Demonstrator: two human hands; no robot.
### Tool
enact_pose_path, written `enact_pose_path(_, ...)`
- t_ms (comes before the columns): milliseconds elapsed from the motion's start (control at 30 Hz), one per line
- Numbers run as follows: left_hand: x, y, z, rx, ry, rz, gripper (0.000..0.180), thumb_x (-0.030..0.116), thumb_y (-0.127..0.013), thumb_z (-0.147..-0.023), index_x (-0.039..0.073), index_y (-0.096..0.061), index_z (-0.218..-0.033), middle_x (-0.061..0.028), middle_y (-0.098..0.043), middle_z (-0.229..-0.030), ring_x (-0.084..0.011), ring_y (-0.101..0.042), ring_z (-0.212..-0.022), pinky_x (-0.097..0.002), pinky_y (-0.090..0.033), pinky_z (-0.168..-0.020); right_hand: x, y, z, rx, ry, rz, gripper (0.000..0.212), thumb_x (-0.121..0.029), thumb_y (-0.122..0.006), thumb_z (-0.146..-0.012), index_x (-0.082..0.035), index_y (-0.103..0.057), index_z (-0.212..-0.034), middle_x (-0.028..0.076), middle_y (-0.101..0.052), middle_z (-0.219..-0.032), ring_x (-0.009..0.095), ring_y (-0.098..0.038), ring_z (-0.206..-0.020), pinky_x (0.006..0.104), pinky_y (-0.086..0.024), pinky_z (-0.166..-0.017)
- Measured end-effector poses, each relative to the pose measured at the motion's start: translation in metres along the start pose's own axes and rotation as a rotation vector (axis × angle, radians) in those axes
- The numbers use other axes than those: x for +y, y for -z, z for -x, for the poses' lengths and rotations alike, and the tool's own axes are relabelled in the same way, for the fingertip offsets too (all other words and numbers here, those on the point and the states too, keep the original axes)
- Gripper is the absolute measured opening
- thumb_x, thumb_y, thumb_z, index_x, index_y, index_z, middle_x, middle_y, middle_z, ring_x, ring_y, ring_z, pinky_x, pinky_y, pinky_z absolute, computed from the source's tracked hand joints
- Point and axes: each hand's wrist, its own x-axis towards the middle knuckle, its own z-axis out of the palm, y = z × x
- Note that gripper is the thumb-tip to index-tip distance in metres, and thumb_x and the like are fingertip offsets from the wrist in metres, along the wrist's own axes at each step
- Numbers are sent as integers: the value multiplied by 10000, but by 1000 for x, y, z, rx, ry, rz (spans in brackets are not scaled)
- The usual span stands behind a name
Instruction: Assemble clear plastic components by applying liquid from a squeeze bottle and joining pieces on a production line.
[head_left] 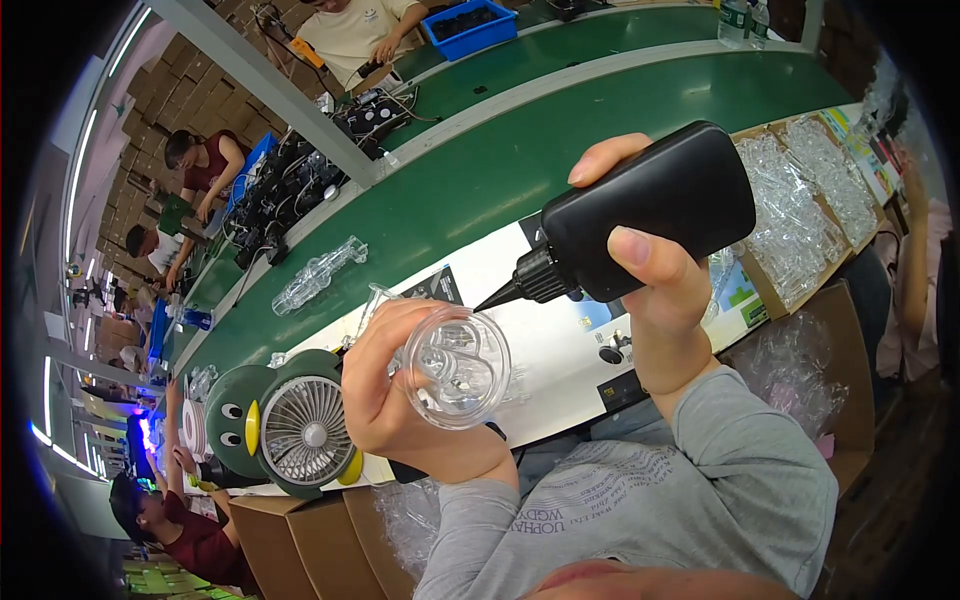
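Observation:
My left hand [378, 385] is wrapped round a clear plastic part [493, 385], whose round open rim faces up at me and shows rounded hollows inside. In my right hand [665, 285] is a black squeeze bottle [660, 210], tilted with its cap end down to the left. The bottle's pointed black nozzle [507, 291] reaches the upper rim of the clear part; whether the tip touches cannot be told. No liquid is visible at the tip. Beyond my left hand, a longer clear plastic piece [318, 276] lies on the green table [470, 180].
A green fan [312, 430] stands left of my left hand. Cartons of clear plastic parts [795, 215] sit at the right. Across the table are black devices with cables [290, 180], a blue bin [468, 28] and co-workers. Open cardboard boxes [310, 545] stand below the near edge.

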Motion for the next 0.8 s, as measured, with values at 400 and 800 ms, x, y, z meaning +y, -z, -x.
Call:
enact_pose_path(400, -3, 15, -2, -276, -6, -79, 366, 229, -529, -821, -89, -558, -999, -203, -612, -956, -323, -592, -873, -366, -437, -786, -2, 0, 1, -11, -25, 28, 334, -175, -639, -645, -32, -611, -945, 62, -607, -839, 115, -577, -770, 227, -468, -716)
enact_pose_path(800, -2, 16, -2, -289, -15, -84, 345, 178, -549, -778, -83, -560, -1004, -202, -613, -955, -324, -591, -884, -371, -430, -800, -3, -2, 2, -8, -36, 39, 340, -185, -645, -644, -36, -612, -948, 64, -608, -848, 118, -578, -784, 229, -467, -724)
